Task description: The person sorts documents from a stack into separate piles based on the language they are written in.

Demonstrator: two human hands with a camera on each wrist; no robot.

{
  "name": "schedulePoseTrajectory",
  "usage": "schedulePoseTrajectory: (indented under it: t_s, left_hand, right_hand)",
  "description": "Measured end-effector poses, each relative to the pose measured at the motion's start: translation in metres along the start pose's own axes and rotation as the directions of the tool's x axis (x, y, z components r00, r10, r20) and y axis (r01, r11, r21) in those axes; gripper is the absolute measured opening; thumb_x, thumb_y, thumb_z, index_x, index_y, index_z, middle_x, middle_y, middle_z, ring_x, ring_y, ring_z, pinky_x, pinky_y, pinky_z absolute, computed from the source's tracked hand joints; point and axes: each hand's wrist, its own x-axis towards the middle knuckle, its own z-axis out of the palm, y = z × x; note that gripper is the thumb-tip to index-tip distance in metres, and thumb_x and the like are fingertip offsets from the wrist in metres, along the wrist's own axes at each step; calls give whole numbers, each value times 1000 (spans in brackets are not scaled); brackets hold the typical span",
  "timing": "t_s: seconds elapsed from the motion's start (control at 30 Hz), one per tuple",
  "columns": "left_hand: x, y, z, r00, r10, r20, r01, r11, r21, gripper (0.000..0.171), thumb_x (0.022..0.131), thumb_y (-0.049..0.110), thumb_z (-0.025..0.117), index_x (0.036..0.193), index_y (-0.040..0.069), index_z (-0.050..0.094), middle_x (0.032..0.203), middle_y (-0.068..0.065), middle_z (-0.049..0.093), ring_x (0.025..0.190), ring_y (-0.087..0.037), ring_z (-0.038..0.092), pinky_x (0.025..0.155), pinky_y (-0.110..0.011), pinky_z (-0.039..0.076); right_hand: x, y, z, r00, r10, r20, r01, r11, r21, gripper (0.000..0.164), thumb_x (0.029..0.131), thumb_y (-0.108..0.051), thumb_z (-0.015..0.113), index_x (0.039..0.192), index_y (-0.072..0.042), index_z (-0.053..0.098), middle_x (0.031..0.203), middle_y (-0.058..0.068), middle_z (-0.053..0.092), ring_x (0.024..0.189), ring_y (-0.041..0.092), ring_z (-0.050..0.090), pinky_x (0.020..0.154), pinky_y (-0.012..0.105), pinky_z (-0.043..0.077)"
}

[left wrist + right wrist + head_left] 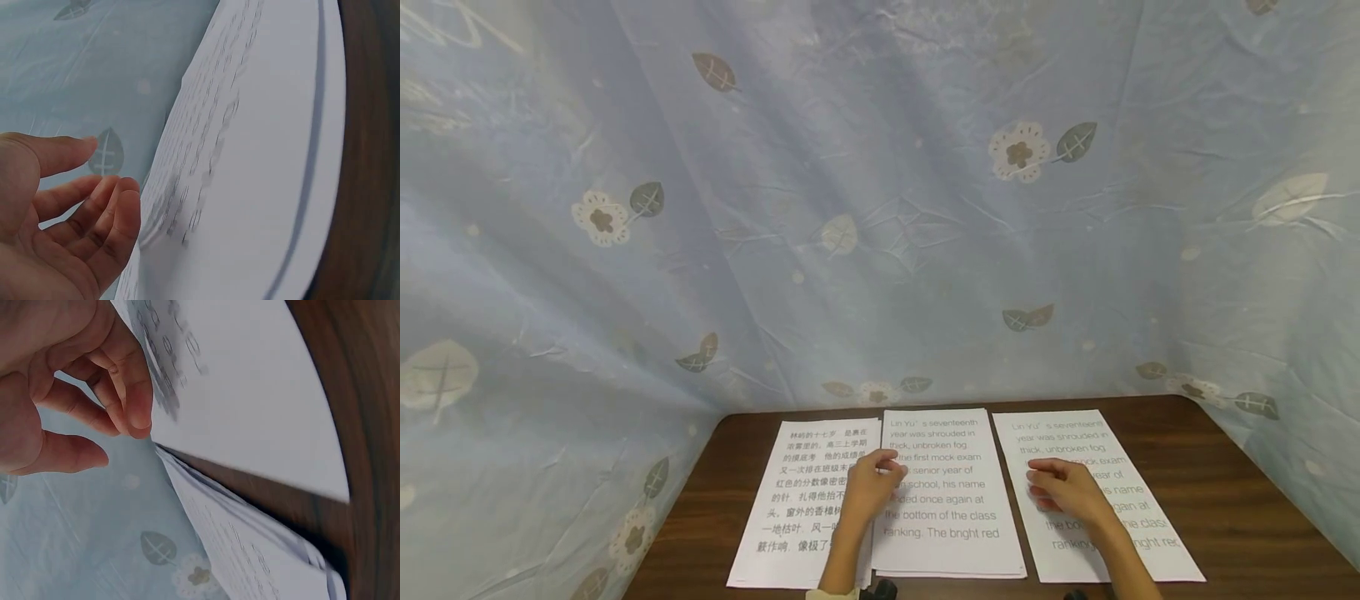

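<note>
Three lots of printed paper lie side by side on a table. The left stack point(775, 562) carries Chinese characters, while the middle stack point(943, 554) and the right sheet point(1067, 568) show large English text. My left hand point(872, 490) hovers over the line between the left and middle stacks, fingers loosely bent and holding nothing. In the left wrist view a gap shows between its thumb point(65, 154) and fingers. My right hand point(1069, 492) is above the right sheet, also loosely curved around air. Its thumb point(69, 453) stands apart from the fingertips in the right wrist view.
A dark wooden table point(1232, 517) bears the papers, with bare wood along the right side. A pale blue cloth point(880, 250) with flowers and leaves hangs behind and around it. The middle stack's layered edge point(250, 509) shows several sheets.
</note>
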Motion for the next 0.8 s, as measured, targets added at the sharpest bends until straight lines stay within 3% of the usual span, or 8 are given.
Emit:
schedulePoseTrajectory:
  t_s: [0.27, 0.47, 0.8]
  left_hand:
    - [1, -12, -20, 1000, -4, -24, 5, 999, 48, 42, 97, 20, 77, 132, -2, 71, 105, -9, 74, 80, -14, 70, 63, -25, 61]
    - [0, -18, -31, 999, -24, -23, 25, 998, 54, 43, 97, 20, 77, 134, -2, 70, 106, -10, 75, 79, -16, 74, 63, -26, 61]
    - [-1, -23, -38, 999, -30, -18, 31, 997, 64, 42, 99, 21, 74, 134, -2, 70, 106, -10, 75, 78, -16, 73, 62, -25, 61]
  right_hand:
    - [3, -5, 23, 1000, 6, -20, -5, 999, 32, 45, 102, -18, 69, 138, 9, 64, 122, 22, 74, 96, 20, 75, 79, 32, 66]
    - [2, -12, 37, 1000, -2, -8, 3, 997, 72, 43, 103, -15, 68, 138, 9, 65, 116, 20, 75, 94, 21, 74, 77, 31, 65]
    - [1, -13, 40, 999, 16, -49, -17, 1000, -22, 43, 102, -15, 68, 138, 9, 65, 109, 16, 74, 89, 19, 71, 73, 28, 64]
